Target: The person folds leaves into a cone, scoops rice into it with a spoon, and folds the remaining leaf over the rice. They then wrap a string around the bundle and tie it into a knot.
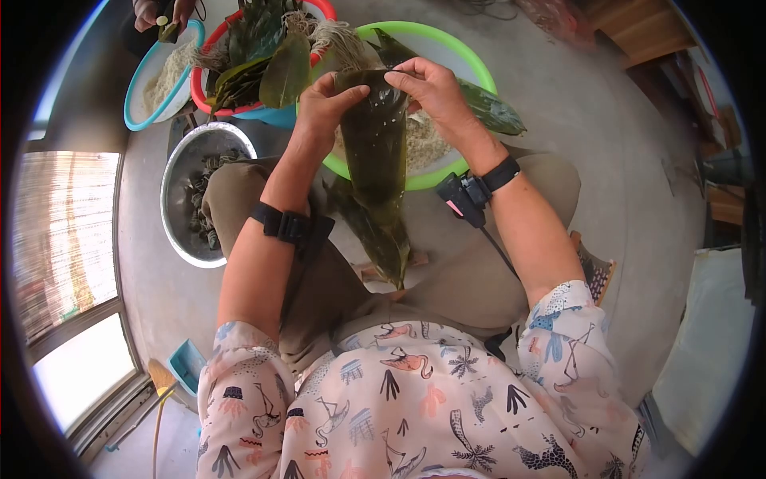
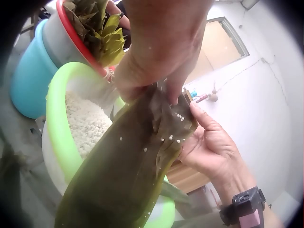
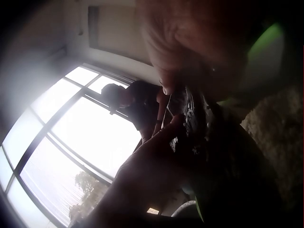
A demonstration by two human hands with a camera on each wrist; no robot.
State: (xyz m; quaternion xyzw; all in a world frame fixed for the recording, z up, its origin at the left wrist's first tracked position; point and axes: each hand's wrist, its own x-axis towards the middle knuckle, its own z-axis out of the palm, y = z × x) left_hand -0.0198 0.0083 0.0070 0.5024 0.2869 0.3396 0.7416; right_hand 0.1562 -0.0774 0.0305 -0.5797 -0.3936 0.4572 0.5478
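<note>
A broad dark green leaf [image 1: 373,152] hangs between the two hands, dotted with white rice grains. Its left top edge is pinched by my left hand [image 1: 325,112], thumb on the near face. At the right top edge my right hand [image 1: 435,92] pinches it between thumb and fingers. In the left wrist view the leaf [image 2: 114,166] spreads below my left hand [image 2: 161,47], and my right hand [image 2: 213,147] grips its far edge. The right wrist view is dark, with both hands at the leaf's top. Behind the leaf stands a green-rimmed basin [image 1: 479,64] of rice [image 1: 427,148].
A red-rimmed basin [image 1: 197,92] of leaves and string stands at the upper left. Beside it, another person's hands [image 1: 163,12] are over a blue-rimmed basin [image 1: 137,124] of rice. A metal bowl [image 1: 171,219] holds several dark wrapped bundles. More leaves [image 1: 375,239] hang between the knees.
</note>
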